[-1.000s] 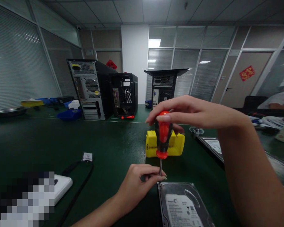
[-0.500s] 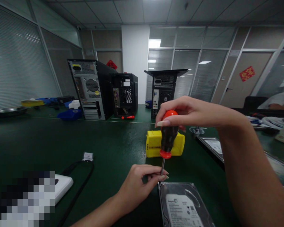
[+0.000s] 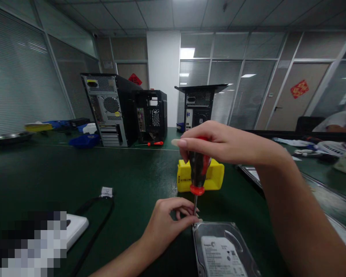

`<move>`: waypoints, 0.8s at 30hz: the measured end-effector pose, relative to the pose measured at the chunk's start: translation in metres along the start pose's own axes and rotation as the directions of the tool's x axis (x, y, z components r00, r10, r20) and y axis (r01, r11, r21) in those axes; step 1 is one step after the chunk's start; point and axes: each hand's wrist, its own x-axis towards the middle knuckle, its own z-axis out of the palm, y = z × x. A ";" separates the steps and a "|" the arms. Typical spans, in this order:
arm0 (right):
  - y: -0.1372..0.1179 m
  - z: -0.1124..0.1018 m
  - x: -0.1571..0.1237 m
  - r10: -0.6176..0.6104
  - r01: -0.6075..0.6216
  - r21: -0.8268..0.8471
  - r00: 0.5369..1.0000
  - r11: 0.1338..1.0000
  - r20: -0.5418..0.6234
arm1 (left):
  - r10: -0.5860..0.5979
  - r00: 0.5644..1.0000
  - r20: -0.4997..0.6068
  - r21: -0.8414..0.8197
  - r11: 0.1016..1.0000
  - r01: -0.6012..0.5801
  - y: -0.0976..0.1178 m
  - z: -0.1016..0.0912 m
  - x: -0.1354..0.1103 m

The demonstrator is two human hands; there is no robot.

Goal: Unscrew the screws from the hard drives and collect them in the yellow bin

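A screwdriver (image 3: 198,173) with a red and black handle stands upright, its tip at the far left corner of a silver hard drive (image 3: 223,250) lying on the green table. My right hand (image 3: 219,144) is closed over the top of the handle. My left hand (image 3: 168,221) pinches the metal shaft just above the drive's corner. A yellow plastic box (image 3: 216,175) sits right behind the screwdriver.
Three computer towers (image 3: 109,109) stand at the back of the table, with a small screwdriver (image 3: 152,143) and a blue tray (image 3: 85,140) near them. A white device (image 3: 75,227) and black cable (image 3: 98,223) lie at left. Another person's sleeve (image 3: 336,121) shows at far right.
My right hand has turned on the handle, fingers now wrapped lower over its top. The screwdriver straightened from a slight tilt. My left hand's fingers shifted a little on the shaft.
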 end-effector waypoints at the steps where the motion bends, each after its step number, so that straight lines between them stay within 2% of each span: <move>1: -0.002 0.000 -0.001 0.005 -0.006 0.025 1.000 1.000 0.008 | 0.002 1.000 -0.001 0.003 1.000 -0.002 0.000 0.000 0.000; 3: -0.004 -0.002 -0.004 -0.010 0.007 0.080 0.999 0.997 0.037 | 0.015 1.000 -0.002 0.012 1.000 -0.015 0.001 0.000 -0.001; 8: -0.003 -0.007 -0.008 -0.151 0.118 0.199 0.975 0.973 0.162 | 0.051 0.999 0.011 0.044 0.998 -0.051 0.002 -0.001 -0.003; 12: 0.002 -0.009 -0.006 -0.218 0.180 0.226 0.964 0.957 0.155 | 0.045 0.999 0.008 0.059 0.997 -0.046 0.003 -0.001 -0.003; 17: 0.005 -0.012 -0.007 -0.178 0.161 0.132 0.976 0.978 0.128 | 0.047 0.999 0.006 0.075 0.996 -0.047 0.002 0.000 -0.002; 24: -0.002 -0.010 -0.008 -0.175 0.149 0.178 0.974 0.973 0.142 | 0.095 0.995 0.012 0.066 0.993 -0.095 0.001 0.001 -0.003</move>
